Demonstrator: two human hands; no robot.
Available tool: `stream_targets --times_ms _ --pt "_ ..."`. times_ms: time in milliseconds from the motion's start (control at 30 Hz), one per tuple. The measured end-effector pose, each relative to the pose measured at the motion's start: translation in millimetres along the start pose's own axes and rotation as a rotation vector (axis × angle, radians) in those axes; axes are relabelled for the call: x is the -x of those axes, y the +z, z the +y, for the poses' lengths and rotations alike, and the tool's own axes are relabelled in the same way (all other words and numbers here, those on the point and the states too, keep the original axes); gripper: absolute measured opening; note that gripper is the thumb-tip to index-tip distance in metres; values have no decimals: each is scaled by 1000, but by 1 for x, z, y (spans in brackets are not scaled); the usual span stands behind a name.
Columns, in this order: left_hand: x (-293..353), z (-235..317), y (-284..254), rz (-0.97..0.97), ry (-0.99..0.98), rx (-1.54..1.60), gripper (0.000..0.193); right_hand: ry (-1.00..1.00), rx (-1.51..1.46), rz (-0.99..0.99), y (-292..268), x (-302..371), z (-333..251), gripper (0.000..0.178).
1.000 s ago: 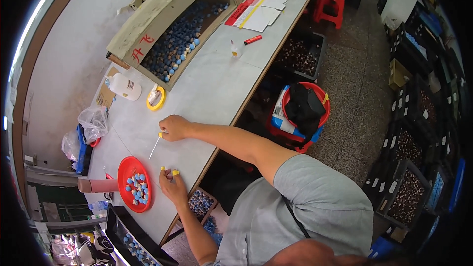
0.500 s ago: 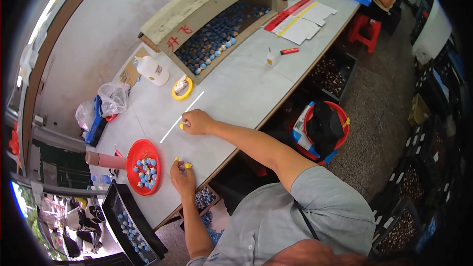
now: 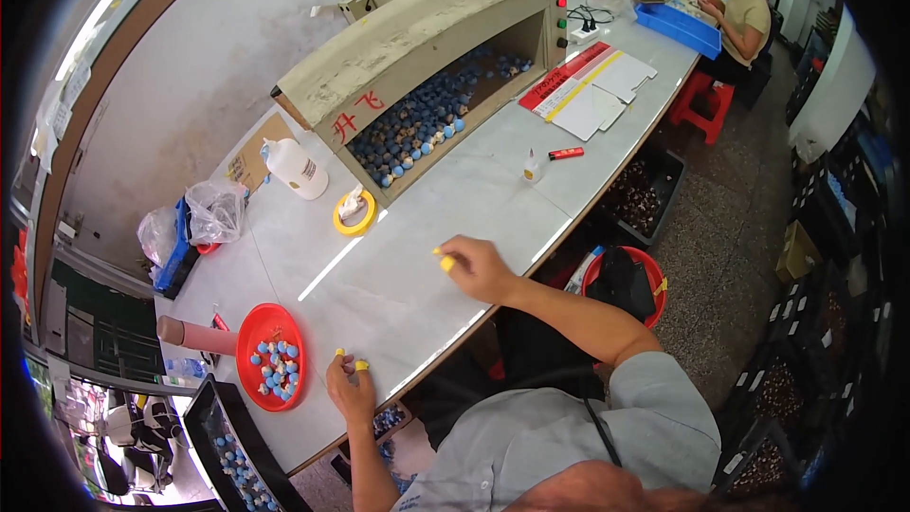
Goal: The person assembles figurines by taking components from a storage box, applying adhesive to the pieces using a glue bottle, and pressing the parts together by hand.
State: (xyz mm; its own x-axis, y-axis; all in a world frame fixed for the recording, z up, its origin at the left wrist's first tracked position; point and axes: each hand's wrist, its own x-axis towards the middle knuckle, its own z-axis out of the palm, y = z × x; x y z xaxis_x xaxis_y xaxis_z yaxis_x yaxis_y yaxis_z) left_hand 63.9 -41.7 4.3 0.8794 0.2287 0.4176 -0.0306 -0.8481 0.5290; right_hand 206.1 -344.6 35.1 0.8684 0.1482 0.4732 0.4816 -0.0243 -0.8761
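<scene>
My right hand [image 3: 479,270] hovers over the grey tabletop [image 3: 398,275], slightly blurred. Its fingers are curled in, with yellow wraps on the thumb and a fingertip; anything between them is too small to make out. Close to the table's front edge is my left hand [image 3: 352,389], its yellow-wrapped fingertips a little apart and nothing plainly held. Left of it lies a red plate [image 3: 245,341] bearing several small blue-and-cream balls [image 3: 278,374]. A yellow tape roll [image 3: 342,220] with a crumpled white piece in it sits beyond both hands.
A beige machine [image 3: 417,43] full of blue balls stands behind. Near it are a white bottle [image 3: 296,171], a small glue bottle [image 3: 532,169] and a red marker [image 3: 567,153]. A pink tumbler [image 3: 204,335] and a black tray [image 3: 213,417] are left. A co-worker [image 3: 744,24] sits far right.
My right hand has moved right, away from the bright streak on the table and toward the front edge. The left hand stays beside the red plate. The whole view has shifted slightly.
</scene>
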Motion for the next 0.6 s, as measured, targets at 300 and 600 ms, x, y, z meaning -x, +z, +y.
stream_targets --times_ms 300,600 --pt "-3 -4 8 -30 -87 71 34 104 1023 523 -153 -33 65 48" --pt "-50 47 26 41 111 178 27 60 961 451 -142 -54 91 34"
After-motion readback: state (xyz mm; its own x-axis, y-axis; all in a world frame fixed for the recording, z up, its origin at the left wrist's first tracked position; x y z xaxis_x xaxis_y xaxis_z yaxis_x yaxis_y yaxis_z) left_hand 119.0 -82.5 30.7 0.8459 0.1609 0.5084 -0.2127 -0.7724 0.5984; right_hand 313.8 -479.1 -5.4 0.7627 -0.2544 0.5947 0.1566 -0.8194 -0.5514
